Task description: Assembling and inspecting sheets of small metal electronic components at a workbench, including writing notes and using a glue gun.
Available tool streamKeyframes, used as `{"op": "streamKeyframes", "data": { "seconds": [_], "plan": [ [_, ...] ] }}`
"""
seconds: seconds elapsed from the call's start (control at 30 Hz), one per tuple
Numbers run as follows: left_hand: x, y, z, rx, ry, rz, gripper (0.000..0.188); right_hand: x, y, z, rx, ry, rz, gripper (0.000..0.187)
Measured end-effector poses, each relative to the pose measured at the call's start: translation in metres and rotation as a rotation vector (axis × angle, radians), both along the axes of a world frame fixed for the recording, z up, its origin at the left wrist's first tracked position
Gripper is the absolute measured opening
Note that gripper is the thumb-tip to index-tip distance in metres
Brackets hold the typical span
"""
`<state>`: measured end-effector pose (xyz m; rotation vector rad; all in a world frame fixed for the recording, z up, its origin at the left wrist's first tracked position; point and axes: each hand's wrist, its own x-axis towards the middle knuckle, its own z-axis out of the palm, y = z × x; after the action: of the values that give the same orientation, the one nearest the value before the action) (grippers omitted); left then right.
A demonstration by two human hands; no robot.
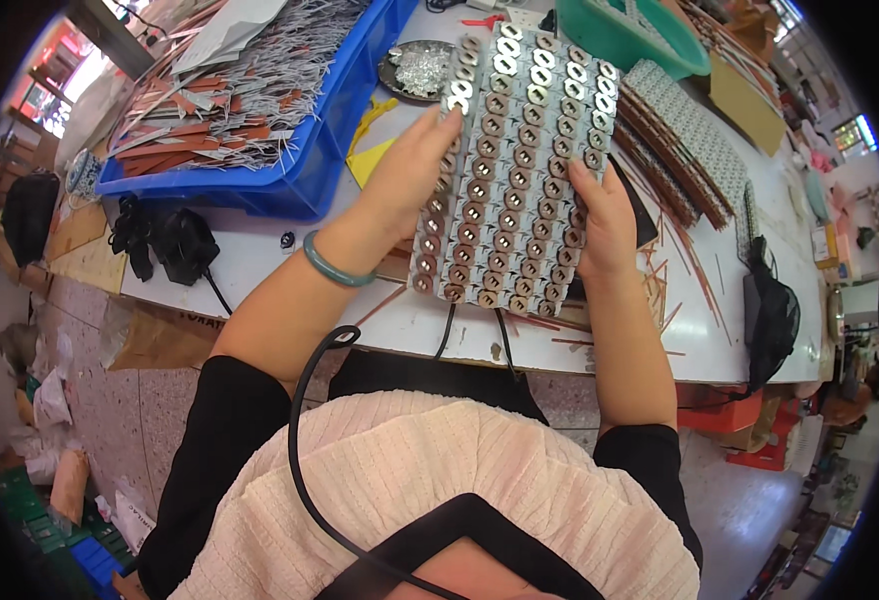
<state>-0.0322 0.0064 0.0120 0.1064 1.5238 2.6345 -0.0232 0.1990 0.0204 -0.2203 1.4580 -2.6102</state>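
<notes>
My two hands hold a panel of metal strips (515, 190) above the near part of the white table. The panel carries several long columns of ring-shaped, coppery and silvery pieces, shiny at the far end. My left hand (412, 172) grips the left edge, where one column (436, 225) looks set slightly apart from the others; whether it is a separate strip, I cannot tell. The right edge is held by my right hand (605, 215), its thumb on the face. Most fingers of both hands are hidden behind the panel. A green bangle (335, 268) circles my left wrist.
A blue bin (300, 175) of thin brown and white strips stands at the left. Behind the panel are a round dish (419, 70) of shiny bits and a green basin (675, 50). Stacked similar panels (695, 130) and loose brown sticks (695, 255) lie right, near a black mesh bag (770, 320).
</notes>
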Motion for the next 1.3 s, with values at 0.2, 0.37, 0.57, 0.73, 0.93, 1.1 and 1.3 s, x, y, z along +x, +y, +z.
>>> {"op": "streamKeyframes", "data": {
  "seconds": [0.2, 0.37, 0.57, 0.73, 0.93, 1.1, 1.3],
  "plan": [
    [0.009, 0.005, 0.004, 0.183, -0.061, -0.208, 0.050, 0.000, -0.002, -0.004, 0.053, -0.020, -0.012, 0.031],
    [0.010, 0.008, 0.000, -0.004, -0.014, -0.151, 0.059, 0.001, -0.001, -0.004, 0.069, -0.019, -0.023, 0.031],
    [0.001, -0.001, -0.010, -0.073, -0.003, -0.074, 0.061, 0.002, -0.003, 0.000, 0.071, -0.003, -0.033, 0.031],
    [0.003, 0.001, -0.005, -0.201, 0.050, -0.033, 0.064, -0.001, 0.001, -0.001, 0.047, -0.067, 0.006, 0.030],
    [0.012, 0.008, 0.001, -0.058, 0.059, -0.131, 0.058, 0.002, -0.004, -0.008, 0.077, -0.039, 0.010, 0.030],
    [0.021, 0.011, 0.004, -0.020, 0.074, -0.107, 0.045, 0.010, -0.007, -0.001, 0.077, 0.060, 0.056, 0.032],
    [0.020, 0.009, 0.005, 0.004, 0.069, -0.109, 0.044, 0.009, -0.009, -0.004, 0.071, 0.108, 0.035, 0.033]
  ]
}}
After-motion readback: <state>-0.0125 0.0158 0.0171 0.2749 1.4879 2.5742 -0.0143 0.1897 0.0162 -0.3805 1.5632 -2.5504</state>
